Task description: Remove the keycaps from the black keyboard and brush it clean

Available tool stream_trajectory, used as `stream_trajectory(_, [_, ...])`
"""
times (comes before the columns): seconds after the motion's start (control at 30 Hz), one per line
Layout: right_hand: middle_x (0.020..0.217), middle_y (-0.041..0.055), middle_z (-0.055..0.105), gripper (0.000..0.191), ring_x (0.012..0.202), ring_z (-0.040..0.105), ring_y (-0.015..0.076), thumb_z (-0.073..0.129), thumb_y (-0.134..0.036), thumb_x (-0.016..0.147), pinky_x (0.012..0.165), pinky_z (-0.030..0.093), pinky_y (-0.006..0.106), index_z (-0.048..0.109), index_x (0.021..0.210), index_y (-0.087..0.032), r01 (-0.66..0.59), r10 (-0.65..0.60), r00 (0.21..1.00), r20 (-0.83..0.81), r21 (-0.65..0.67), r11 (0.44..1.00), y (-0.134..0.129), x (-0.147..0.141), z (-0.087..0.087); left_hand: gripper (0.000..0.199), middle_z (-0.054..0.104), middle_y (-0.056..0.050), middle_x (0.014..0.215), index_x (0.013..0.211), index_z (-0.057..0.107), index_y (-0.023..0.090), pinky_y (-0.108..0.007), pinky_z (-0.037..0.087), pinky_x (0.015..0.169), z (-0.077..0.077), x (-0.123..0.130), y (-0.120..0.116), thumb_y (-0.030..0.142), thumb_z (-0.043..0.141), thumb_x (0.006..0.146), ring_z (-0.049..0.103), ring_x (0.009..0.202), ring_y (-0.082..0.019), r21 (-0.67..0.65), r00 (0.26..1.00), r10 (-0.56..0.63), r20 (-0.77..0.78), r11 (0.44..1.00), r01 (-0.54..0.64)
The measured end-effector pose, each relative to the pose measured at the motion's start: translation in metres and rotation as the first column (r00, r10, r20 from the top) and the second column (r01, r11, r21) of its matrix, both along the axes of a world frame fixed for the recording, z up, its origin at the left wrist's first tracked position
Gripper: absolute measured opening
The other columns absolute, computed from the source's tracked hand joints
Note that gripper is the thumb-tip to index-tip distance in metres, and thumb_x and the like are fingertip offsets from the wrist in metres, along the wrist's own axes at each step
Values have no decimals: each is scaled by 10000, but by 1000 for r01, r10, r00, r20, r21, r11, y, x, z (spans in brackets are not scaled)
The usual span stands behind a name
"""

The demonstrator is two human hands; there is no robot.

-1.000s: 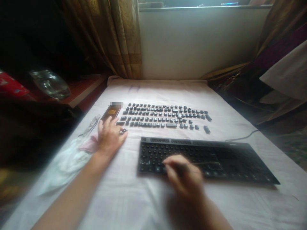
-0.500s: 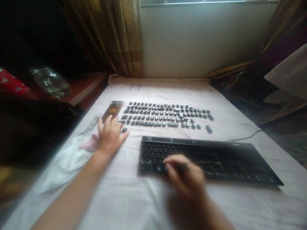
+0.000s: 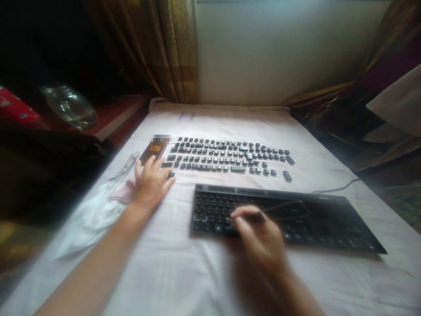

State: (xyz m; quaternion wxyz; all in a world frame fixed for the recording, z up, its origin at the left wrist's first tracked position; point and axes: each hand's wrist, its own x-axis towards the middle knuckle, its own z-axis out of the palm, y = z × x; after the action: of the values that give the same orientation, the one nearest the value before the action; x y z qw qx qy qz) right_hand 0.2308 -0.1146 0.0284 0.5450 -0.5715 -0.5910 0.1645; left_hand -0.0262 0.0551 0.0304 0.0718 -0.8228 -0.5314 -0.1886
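Black tool point(image 3: 256, 217) pinched in right grip point(image 3: 263, 237) over keyboard point(image 3: 329, 224); left grip point(image 3: 149, 184) loosely spread beside keycap point(image 3: 171, 174).

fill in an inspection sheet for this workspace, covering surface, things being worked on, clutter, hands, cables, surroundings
Surface: pale, wrinkled cloth over the table
Job's things: black keyboard with many keys off; loose keys in rows beyond it
Clutter: flat brown item, pink cloth and white cloth, all on the left
Left hand: fingers spread beside the brown item, thumb by a loose key; grip unclear
Right hand: closed on a dark tool over the keyboard, blurred
Cables: one dark cord at the keyboard's far side, running right
Surroundings: gold curtain, pale wall, glass jar at left
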Motion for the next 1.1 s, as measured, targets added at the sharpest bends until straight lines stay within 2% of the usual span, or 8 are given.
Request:
stream_trajectory(0.1, [685, -2, 686, 83, 560, 651, 143, 611, -240, 911, 533, 548, 225, 670, 857, -218, -4, -4, 995, -98, -77, 997, 0, 3, -1, 290, 612, -123, 1462, 1153, 736, 239, -713, 192, 1201, 3, 3, -10, 380, 598, 939, 437, 1438, -405, -2, 1000, -22, 17, 1000, 22])
stream_trajectory(0.2, [737, 6, 723, 42, 592, 676, 146, 663, -261, 877, 558, 562, 228, 651, 892, -224, -22, -4, 987, -159, -161, 987, 0, 7, 1, 306, 671, -118, 1390, 1145, 739, 228, -666, 246, 1205, 1, 6, -30, 399, 552, 973, 491, 1405, -374, 39, 986, -151, 67, 988, 149])
stream_trajectory(0.3, [797, 28, 761, 97, 644, 707, 161, 700, -272, 850, 591, 579, 245, 634, 908, -232, -41, -3, 980, -197, -217, 975, 0, 7, 3, 332, 707, -104, 1341, 1167, 730, 224, -638, 308, 1187, -7, 8, -51, 404, 505, 1003, 545, 1364, -347, 33, 954, -267, 137, 964, 265])
stream_trajectory(0.4, [800, 32, 766, 106, 656, 714, 167, 709, -284, 849, 588, 582, 252, 632, 906, -238, -44, -5, 977, -213, -226, 973, -1, 5, 1, 383, 714, -96, 1336, 1274, 678, 215, -631, 355, 1163, -18, 8, -64, 417, 479, 1017, 574, 1344, -334, -30, 931, -299, 211, 950, 311])
stream_trajectory(0.57, [830, 32, 776, 104, 710, 740, 178, 712, -251, 837, 620, 610, 263, 647, 917, -241, -92, 57, 986, -155, -231, 969, -2, 0, 3, 453, 714, -89, 1339, 1335, 642, 213, -635, 358, 1164, -26, 8, -64, 478, 447, 1025, 589, 1333, -331, -155, 913, -312, 263, 920, 359])
stream_trajectory(0.8, [816, 14, 789, 80, 708, 761, 158, 691, -202, 842, 634, 622, 227, 670, 912, -234, -188, 173, 982, -78, -268, 945, -3, 0, 16, 466, 705, -99, 1353, 1380, 616, 229, -626, 357, 1170, -25, 8, -64, 474, 436, 1028, 590, 1331, -317, -212, 903, -341, 262, 892, 399])
stream_trajectory(0.93, [780, 0, 788, 69, 654, 757, 144, 695, -195, 844, 584, 608, 197, 660, 886, -236, -180, 176, 984, -39, -263, 948, -3, 0, 13, 475, 695, -106, 1368, 1414, 588, 218, -625, 355, 1174, -26, 8, -65, 454, 449, 1026, 581, 1341, -316, -233, 895, -363, 260, 876, 423])
stream_trajectory(1.1, [802, 15, 792, 57, 687, 768, 152, 695, -204, 856, 628, 621, 208, 668, 898, -231, -155, 177, 980, 91, -208, 966, -3, 0, 9, 478, 689, -105, 1378, 1416, 587, 211, -622, 350, 1180, -26, 9, -65, 450, 448, 1026, 575, 1346, -313, -240, 894, -364, 262, 872, 426])
